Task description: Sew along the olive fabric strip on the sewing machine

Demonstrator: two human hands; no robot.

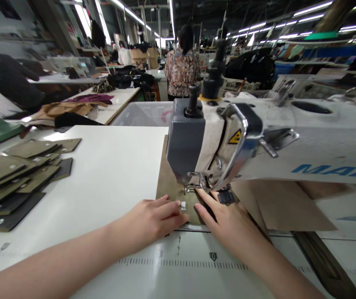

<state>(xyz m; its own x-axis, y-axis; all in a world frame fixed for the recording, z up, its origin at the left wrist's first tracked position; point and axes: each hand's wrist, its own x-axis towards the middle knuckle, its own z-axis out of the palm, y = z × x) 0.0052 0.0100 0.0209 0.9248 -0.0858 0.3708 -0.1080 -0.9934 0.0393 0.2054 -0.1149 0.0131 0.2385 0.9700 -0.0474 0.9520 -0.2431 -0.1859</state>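
Low centre of frame: left hand flat, fingers loose, pressing olive fabric piece beside small white label. Right hand likewise open, grasping nothing, forefinger touching presser foot under sewing machine. Fabric's near edge along table seam. Broad bare tabletop at left centre, up to stacked cut pieces at left edge.
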